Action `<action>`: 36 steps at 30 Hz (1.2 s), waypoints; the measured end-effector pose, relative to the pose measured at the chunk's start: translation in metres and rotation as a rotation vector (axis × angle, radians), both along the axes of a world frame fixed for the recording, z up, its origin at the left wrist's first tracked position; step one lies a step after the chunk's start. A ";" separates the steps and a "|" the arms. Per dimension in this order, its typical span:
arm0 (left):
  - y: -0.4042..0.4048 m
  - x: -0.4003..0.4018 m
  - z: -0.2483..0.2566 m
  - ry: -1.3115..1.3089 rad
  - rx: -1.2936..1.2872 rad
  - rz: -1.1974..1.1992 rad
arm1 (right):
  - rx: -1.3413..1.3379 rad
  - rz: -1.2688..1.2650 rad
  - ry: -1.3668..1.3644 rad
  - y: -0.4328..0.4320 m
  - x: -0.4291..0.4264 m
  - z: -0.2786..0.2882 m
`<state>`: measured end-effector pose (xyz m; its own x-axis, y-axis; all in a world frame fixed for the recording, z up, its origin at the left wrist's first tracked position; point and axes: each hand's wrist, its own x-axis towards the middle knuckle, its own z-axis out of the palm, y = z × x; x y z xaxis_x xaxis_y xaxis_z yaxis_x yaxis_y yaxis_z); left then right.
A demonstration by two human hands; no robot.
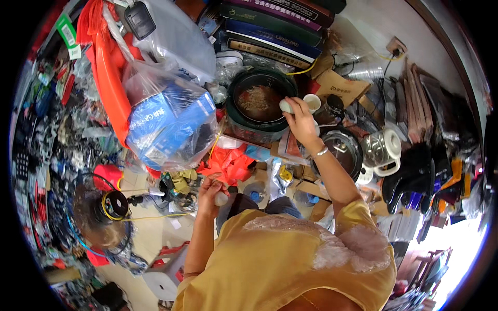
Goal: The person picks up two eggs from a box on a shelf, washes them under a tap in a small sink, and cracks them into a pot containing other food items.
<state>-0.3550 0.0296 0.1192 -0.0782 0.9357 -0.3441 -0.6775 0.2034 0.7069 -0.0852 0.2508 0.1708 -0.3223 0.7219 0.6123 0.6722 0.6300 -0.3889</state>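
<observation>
My right hand (302,122) holds a pale greenish-white egg (286,106) at the right rim of an electric cooker (256,134). Inside its dark inner pot (242,87) is brown liquid with a pale, clumped food (256,99) partly above the surface. Lower down and to the left, my left hand (210,191) is closed around a whitish, egg-like object (221,199), held in front of my body. Fingers cover part of each. A white cup (312,102) stands just beyond my right hand.
A glass lid (340,151) and a glass jug (381,149) with a white handle are right of the cooker. Thick binders (272,37) are stacked behind it. A plastic-wrapped blue box (171,120) hangs close on the left. An electric fan (103,210) stands lower left.
</observation>
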 end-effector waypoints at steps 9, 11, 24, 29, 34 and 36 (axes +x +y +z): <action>0.044 0.033 0.027 0.490 0.162 0.030 | -0.059 0.056 0.061 0.005 0.022 -0.003; 0.080 0.036 0.041 0.669 0.238 -0.054 | -0.210 0.129 0.116 0.013 0.024 -0.004; 0.267 0.064 0.098 0.759 0.572 -0.705 | -1.143 0.315 0.540 0.064 -0.001 0.051; 0.279 0.057 0.097 0.802 0.536 -0.681 | -0.683 0.452 0.443 0.066 -0.003 0.044; 0.291 0.052 0.089 0.832 0.571 -0.691 | -0.612 0.395 0.439 0.069 -0.018 0.044; 0.293 0.054 0.089 0.908 0.567 -0.683 | -0.502 0.353 0.398 0.072 -0.023 0.041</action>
